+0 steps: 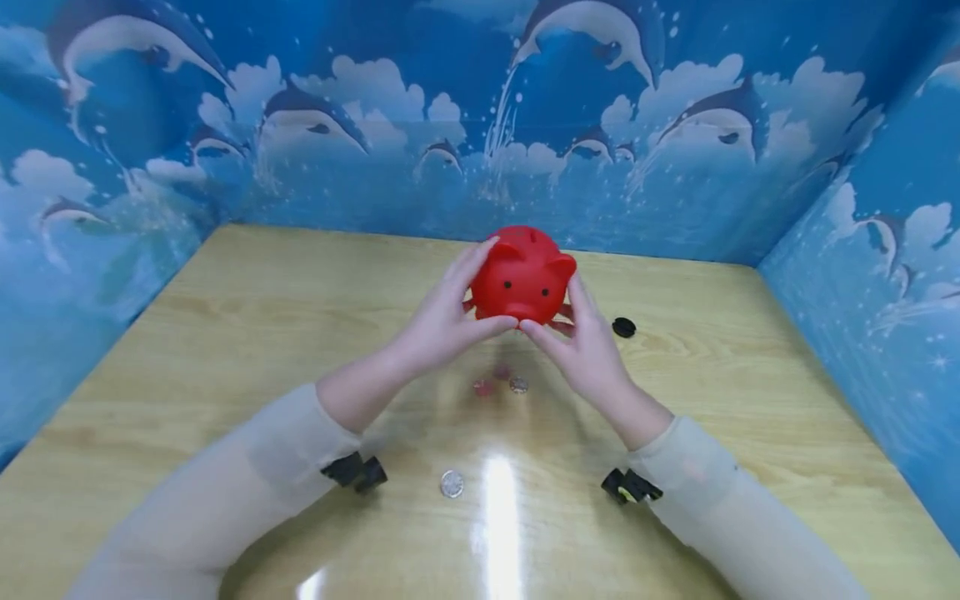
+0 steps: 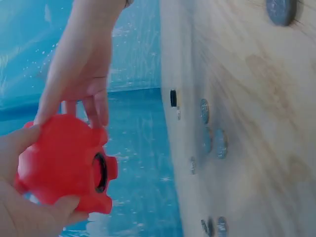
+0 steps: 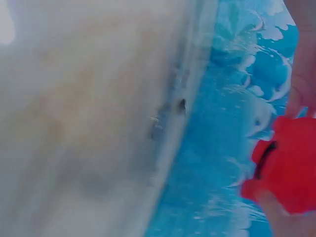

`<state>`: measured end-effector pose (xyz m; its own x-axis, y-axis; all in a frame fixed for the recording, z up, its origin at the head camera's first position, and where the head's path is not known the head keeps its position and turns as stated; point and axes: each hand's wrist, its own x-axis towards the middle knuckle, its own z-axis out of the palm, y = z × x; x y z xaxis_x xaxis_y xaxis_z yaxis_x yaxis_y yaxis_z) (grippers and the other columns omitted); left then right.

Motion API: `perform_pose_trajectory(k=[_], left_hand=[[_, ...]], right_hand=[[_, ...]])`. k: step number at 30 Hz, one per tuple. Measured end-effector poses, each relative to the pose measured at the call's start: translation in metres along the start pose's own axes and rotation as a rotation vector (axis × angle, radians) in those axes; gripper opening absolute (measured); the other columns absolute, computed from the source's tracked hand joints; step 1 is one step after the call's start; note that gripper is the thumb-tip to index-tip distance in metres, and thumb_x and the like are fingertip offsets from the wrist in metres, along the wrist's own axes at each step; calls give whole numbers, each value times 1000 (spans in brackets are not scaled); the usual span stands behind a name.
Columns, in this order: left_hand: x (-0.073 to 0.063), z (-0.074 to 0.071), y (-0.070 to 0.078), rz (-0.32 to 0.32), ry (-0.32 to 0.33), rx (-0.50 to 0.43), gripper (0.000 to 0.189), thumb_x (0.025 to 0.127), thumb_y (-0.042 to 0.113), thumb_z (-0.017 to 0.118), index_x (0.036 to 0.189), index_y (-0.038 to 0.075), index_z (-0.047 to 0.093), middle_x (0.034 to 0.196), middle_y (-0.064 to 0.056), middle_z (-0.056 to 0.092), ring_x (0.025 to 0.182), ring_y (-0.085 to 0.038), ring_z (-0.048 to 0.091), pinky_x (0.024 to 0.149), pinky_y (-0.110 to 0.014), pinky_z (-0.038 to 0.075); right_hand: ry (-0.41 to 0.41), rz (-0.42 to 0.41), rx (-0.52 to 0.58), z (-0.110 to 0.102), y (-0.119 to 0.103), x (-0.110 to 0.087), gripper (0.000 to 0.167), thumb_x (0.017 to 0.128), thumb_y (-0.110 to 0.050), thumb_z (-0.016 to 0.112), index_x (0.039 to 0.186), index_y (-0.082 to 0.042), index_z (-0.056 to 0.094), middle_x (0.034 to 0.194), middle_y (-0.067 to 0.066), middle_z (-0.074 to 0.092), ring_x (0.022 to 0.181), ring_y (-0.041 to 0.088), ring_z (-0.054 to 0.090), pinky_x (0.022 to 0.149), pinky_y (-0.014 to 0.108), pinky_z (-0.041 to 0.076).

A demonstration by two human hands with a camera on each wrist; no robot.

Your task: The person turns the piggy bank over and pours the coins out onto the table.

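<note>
A red piggy bank (image 1: 521, 279) with small black eyes is held up over the table between both hands. My left hand (image 1: 442, 321) grips its left side, thumb beneath the snout. On the opposite side my right hand (image 1: 592, 350) grips it, its thumb almost meeting the left one. The left wrist view shows the belly with stubby feet and a black-rimmed round hole (image 2: 100, 172). Below the bank, coins (image 1: 519, 385) lie on the tabletop, some blurred. A single silver coin (image 1: 452, 483) lies nearer the front.
A small black round piece (image 1: 624, 327) sits on the wooden table (image 1: 300, 283) to the right of the bank. Blue dolphin-print walls (image 1: 375, 192) border the table at the back and sides. Dark wrist cameras (image 1: 356, 472) hang below both sleeves.
</note>
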<state>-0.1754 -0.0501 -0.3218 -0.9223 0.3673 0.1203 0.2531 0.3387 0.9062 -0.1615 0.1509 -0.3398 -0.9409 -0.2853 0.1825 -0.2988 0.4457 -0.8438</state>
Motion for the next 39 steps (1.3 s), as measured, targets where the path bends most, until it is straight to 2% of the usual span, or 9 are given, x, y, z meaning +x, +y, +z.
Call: perform_pose_trajectory(k=[6, 8, 12, 17, 26, 29, 35, 37, 39], left_hand=[[-1, 1, -11, -278, -66, -5, 89, 81, 30, 72, 150, 25, 16, 141, -3, 37, 119, -25, 43, 79, -38, 53], [0, 2, -14, -291, -69, -3, 89, 81, 31, 72, 150, 26, 15, 142, -3, 36, 120, -26, 43, 80, -38, 53], [-2, 3, -16, -224, -44, -26, 88, 81, 30, 73, 150, 25, 17, 142, -2, 36, 119, -25, 43, 80, -39, 53], [-2, 3, -15, 41, 52, -24, 88, 79, 22, 76, 149, 26, 23, 147, 0, 28, 126, -22, 37, 86, -38, 50], [3, 8, -28, -194, -38, -69, 89, 81, 28, 74, 150, 28, 18, 143, 0, 35, 115, -26, 48, 79, -35, 53], [2, 8, -27, -162, -18, -84, 88, 81, 27, 73, 149, 28, 18, 142, 1, 35, 116, -26, 47, 79, -36, 53], [1, 5, -17, 192, 91, 28, 87, 79, 19, 75, 149, 23, 23, 150, -2, 23, 130, -24, 33, 89, -38, 48], [3, 2, -15, 199, 89, 61, 86, 79, 20, 75, 148, 23, 24, 149, -2, 25, 129, -22, 34, 88, -37, 49], [4, 0, -17, 100, 37, 36, 86, 80, 22, 74, 149, 24, 23, 145, -1, 31, 126, -21, 37, 85, -35, 51]], right_hand=[[-181, 218, -39, -2, 3, 2, 83, 85, -55, 58, 150, -31, 13, 148, 1, 31, 91, 25, 66, 85, 46, 50], [-186, 220, -42, 0, 4, 2, 83, 85, -55, 58, 150, -30, 14, 147, 0, 32, 91, 24, 66, 85, 45, 50], [-136, 169, -42, 1, 3, 2, 80, 85, -52, 61, 149, -30, 19, 144, -1, 37, 97, 24, 63, 82, 41, 52], [24, -26, -81, 1, 0, 2, 82, 83, -40, 68, 149, -28, 21, 145, 3, 32, 112, 26, 54, 83, 37, 52], [-128, 185, 0, 3, 12, 4, 81, 84, -47, 64, 149, -30, 19, 145, -1, 35, 107, 26, 59, 79, 37, 53], [-108, 152, 23, 4, 12, 4, 80, 84, -47, 64, 149, -31, 19, 144, -1, 36, 107, 26, 58, 79, 36, 53], [113, -156, -50, 3, 4, 3, 84, 83, -26, 71, 150, -25, 19, 149, 2, 27, 116, 25, 50, 86, 38, 50], [103, -133, -41, 1, 1, 4, 83, 84, -27, 71, 149, -26, 20, 148, 4, 29, 114, 26, 53, 85, 39, 51], [27, -21, 0, 1, 0, 6, 80, 84, -33, 69, 149, -29, 21, 146, 3, 33, 111, 28, 55, 82, 39, 52]])
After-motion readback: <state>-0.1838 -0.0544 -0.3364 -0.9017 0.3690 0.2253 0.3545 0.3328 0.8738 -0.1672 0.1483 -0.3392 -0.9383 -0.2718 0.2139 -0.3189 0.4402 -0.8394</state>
